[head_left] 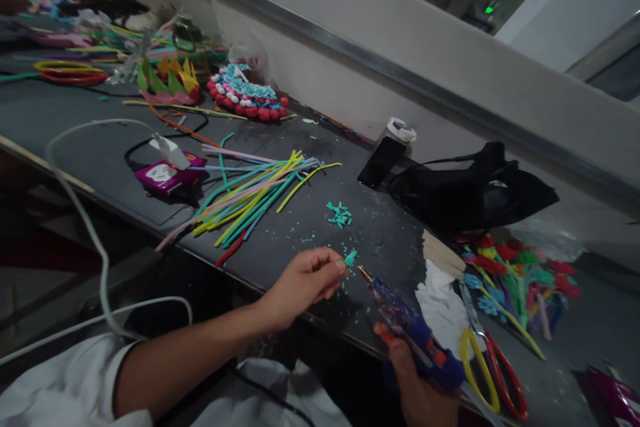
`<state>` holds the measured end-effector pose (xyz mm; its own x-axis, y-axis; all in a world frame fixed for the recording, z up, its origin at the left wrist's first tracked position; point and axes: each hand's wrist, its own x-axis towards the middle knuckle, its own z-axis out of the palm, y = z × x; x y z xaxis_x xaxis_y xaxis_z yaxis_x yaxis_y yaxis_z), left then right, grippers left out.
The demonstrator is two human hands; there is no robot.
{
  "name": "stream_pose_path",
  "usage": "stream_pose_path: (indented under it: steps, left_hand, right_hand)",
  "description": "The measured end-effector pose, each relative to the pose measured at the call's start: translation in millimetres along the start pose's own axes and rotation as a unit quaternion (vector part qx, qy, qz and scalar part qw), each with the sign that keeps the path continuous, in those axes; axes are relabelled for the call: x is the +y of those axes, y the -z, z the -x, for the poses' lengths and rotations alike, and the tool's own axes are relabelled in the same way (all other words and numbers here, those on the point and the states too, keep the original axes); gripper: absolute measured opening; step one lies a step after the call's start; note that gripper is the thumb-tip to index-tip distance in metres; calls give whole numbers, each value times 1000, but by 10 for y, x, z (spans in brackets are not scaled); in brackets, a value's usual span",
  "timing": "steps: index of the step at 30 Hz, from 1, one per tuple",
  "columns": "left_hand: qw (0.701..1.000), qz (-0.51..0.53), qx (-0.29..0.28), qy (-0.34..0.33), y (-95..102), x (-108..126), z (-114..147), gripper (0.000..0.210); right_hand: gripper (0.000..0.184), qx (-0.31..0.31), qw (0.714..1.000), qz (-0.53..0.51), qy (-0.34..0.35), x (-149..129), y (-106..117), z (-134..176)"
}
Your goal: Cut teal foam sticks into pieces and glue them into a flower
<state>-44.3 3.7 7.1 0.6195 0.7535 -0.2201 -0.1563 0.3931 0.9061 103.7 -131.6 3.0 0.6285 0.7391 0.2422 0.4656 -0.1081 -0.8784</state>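
Observation:
My left hand [313, 277] is closed in a pinch on a small teal fuzzy piece [351, 257], which sticks out past the fingertips. My right hand [420, 380] is wrapped round the handle of a blue hot glue gun [413, 330]. The gun's copper-coloured nozzle points up and left, close to the teal piece; whether they touch I cannot tell. Beyond the left hand lies a small heap of cut teal bits [339, 213], with crumbs scattered around it. A bundle of coloured pipe cleaners [260, 193] lies to the left of that heap.
Scissors [493, 373] with yellow and red handles lie right of the glue gun, beside a white cloth [440, 300] and colourful fuzzy flowers [525, 273]. A purple power adapter [170, 173] with a white cable sits at left. Behind are a phone [383, 160] and a black bag [470, 193].

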Motion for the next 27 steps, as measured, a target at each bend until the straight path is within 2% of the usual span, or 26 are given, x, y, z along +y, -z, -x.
stream_pose_path:
  steps: [3, 6, 11, 18, 27]
  left_hand:
    - [1000, 0, 0, -2, -2, -1, -4, 31]
    - [1000, 0, -5, -9, -9, 6, -1, 31]
    - [1000, -11, -7, -12, -11, 6, 3, 33]
    - [1000, -3, -6, -4, -25, 11, 5, 33]
    - [1000, -6, -5, -3, -29, 18, 9, 36]
  right_hand:
    - [40, -12, 999, -34, -32, -23, -30, 3]
    - [40, -29, 998, -44, -28, -49, -40, -6]
    - [39, -16, 998, -40, -41, -38, -40, -7]
    - [40, -23, 999, -19, -29, 34, -26, 0]
    - [39, -51, 999, -7, 2, -45, -32, -60]
